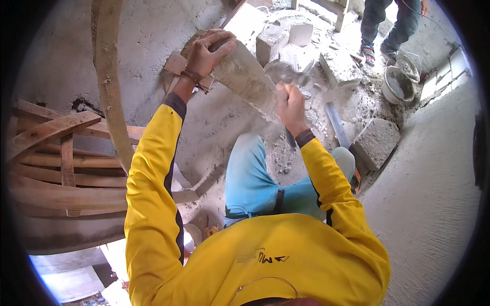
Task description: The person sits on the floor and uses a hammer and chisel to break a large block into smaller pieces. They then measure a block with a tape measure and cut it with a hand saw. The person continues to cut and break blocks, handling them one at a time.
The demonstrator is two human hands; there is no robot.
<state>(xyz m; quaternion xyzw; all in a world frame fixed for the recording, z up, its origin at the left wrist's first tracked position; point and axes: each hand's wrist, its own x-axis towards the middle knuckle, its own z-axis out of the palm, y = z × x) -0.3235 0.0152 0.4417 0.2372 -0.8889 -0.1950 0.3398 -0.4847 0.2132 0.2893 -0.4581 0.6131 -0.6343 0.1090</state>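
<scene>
A long grey masonry block [247,78] leans at a slant before me, its face dusty and rough. My left hand [210,51] grips the block's upper end, thumb over the near side and fingers over the top. In my right hand [291,105] is a hammer [285,72], its head blurred by motion just beyond the block's right edge. The lower part of its handle shows dark beneath the fist. Whether the head touches the block cannot be told. Behind the block's upper end are some brownish broken pieces [176,63].
Rubble and broken blocks [340,70] cover the ground ahead. A flat metal strip [337,124] lies beside a rough block [377,143] near my right knee. Buckets [398,84] stand by another person's legs [390,26]. Timber framing [67,153] and an upright wooden plank [109,76] are left.
</scene>
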